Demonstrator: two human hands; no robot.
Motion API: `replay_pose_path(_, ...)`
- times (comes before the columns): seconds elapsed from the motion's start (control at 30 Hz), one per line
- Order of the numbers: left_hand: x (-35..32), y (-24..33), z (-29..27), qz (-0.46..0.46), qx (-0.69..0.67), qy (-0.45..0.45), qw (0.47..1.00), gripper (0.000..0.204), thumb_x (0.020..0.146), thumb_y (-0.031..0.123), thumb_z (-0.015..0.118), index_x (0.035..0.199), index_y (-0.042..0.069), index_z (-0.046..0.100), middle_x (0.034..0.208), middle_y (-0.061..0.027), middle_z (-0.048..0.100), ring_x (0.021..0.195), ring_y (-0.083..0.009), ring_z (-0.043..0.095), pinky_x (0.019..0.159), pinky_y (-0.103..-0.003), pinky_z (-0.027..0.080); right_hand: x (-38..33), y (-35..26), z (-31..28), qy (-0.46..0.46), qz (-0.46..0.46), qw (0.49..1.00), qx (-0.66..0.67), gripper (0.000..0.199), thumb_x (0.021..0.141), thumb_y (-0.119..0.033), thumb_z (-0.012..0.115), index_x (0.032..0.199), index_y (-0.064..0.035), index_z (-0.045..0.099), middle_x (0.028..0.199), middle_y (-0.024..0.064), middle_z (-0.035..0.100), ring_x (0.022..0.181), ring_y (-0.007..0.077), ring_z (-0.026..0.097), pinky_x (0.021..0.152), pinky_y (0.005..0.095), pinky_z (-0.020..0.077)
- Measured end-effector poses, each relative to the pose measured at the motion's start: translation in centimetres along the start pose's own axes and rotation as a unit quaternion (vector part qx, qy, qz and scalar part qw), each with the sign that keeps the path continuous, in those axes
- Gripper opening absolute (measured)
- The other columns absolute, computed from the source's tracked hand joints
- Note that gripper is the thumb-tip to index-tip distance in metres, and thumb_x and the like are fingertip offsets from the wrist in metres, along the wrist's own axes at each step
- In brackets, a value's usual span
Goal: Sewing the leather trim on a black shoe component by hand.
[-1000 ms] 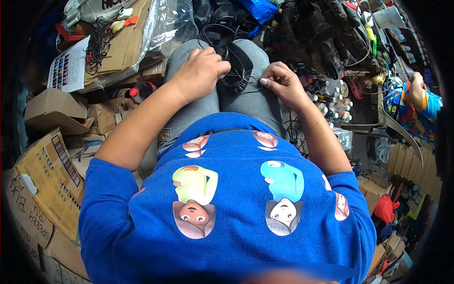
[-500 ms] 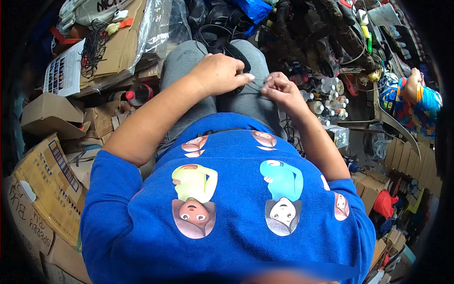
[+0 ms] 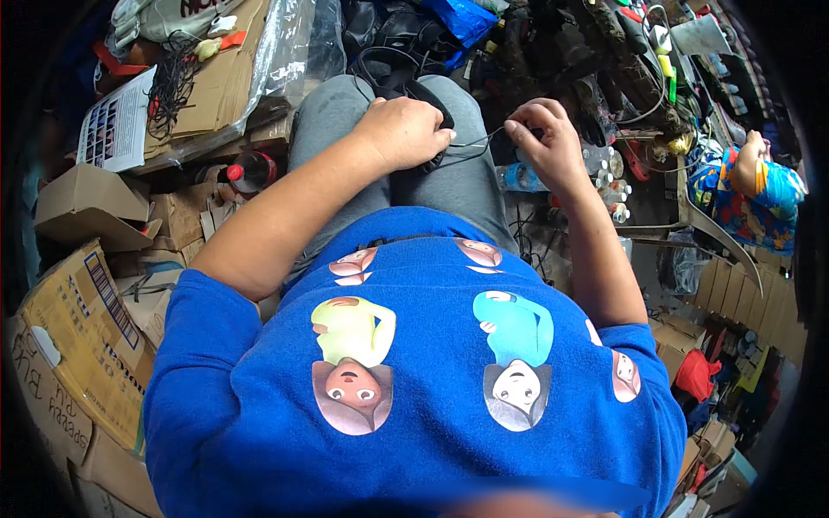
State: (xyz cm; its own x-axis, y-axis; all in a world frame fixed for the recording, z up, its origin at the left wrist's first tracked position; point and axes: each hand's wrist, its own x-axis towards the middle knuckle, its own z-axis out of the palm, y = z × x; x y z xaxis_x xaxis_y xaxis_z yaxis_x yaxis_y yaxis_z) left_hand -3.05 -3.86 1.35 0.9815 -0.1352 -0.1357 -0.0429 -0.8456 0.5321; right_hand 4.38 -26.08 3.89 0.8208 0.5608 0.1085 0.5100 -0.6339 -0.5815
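Pinching a thin black cable (image 3: 471,148), right hand (image 3: 548,147) fingertips nearly closed; left hand (image 3: 406,131) curled, seemingly gripping its looped end.

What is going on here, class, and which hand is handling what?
A seated person in a blue top works over their lap. The left hand grips a black, cable-like thing on the grey-trousered knees, while the right hand pinches a thin black wire running from it, stretched between the hands. Cardboard boxes lie to the left, and small bottles and tools to the right.
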Motion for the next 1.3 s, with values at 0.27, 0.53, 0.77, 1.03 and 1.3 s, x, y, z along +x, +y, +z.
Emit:
replay_pose_path(0.27, -0.6, -1.5, -1.8, 0.128, -0.009, -0.100, 0.987, 0.013, 0.086, 0.014, 0.054, 0.095, 0.005, 0.057, 0.081, -0.0179, 0.064, 0.081, -0.0373, 0.062, 0.071, -0.045, 0.047, 0.1, -4.0, 1.7, -0.127, -0.212, 0.939, -0.238, 0.009, 0.079, -0.022, 0.061, 0.078, -0.0135, 0.063, 0.078, 0.0026, 0.062, 0.083, 0.0216, 0.060, 0.080, 0.0374, 0.0386)
replay_pose_path(0.53, -0.9, -1.8, -1.0, 0.159, 0.035, -0.055, 0.985, 0.010, 0.083, 0.015, 0.056, 0.088, 0.006, 0.056, 0.079, -0.0156, 0.063, 0.081, -0.0355, 0.061, 0.072, -0.045, 0.046, -0.1, -3.7, 1.6, -0.130, -0.241, 0.926, -0.262, 0.009, 0.081, -0.020, 0.056, 0.084, -0.0129, 0.062, 0.078, 0.0027, 0.062, 0.085, 0.0215, 0.060, 0.082, 0.0402, 0.0379)
replay_pose_path(0.77, -2.3, -4.5, -1.8, 0.249, 0.065, 0.013, 0.966, 0.014, 0.083, 0.012, 0.048, 0.091, 0.012, 0.059, 0.077, -0.0088, 0.063, 0.080, -0.0294, 0.062, 0.073, -0.042, 0.045, 1.0, -2.9, 3.3, -0.186, -0.258, 0.929, -0.192, 0.010, 0.077, -0.013, 0.056, 0.086, -0.0150, 0.058, 0.074, 0.0031, 0.063, 0.082, 0.0214, 0.061, 0.082, 0.0401, 0.0381)
replay_pose_path(1.03, -9.7, -10.5, -6.7, 0.030, -0.120, 0.081, 0.989, 0.007, 0.083, 0.009, 0.061, 0.088, 0.004, 0.060, 0.076, -0.0055, 0.059, 0.074, -0.0160, 0.057, 0.067, -0.029, 0.044, -2.9, 7.2, -2.2, -0.092, 0.177, 0.950, 0.239, 0.009, 0.086, -0.016, 0.061, 0.089, -0.0068, 0.061, 0.071, 0.0008, 0.058, 0.071, 0.0176, 0.058, 0.075, 0.0327, 0.0454)
replay_pose_path(1.3, -4.2, -1.2, -3.9, 0.127, -0.717, -0.020, 0.685, 0.019, 0.096, 0.024, 0.052, 0.086, 0.008, 0.053, 0.083, -0.0066, 0.063, 0.081, -0.0152, 0.061, 0.080, -0.030, 0.049, 2.1, -1.9, -2.1, -0.043, 0.077, 0.548, 0.832, 0.016, 0.091, -0.023, 0.060, 0.089, -0.0073, 0.060, 0.080, 0.0003, 0.056, 0.083, 0.0159, 0.054, 0.088, 0.0395, 0.0450)
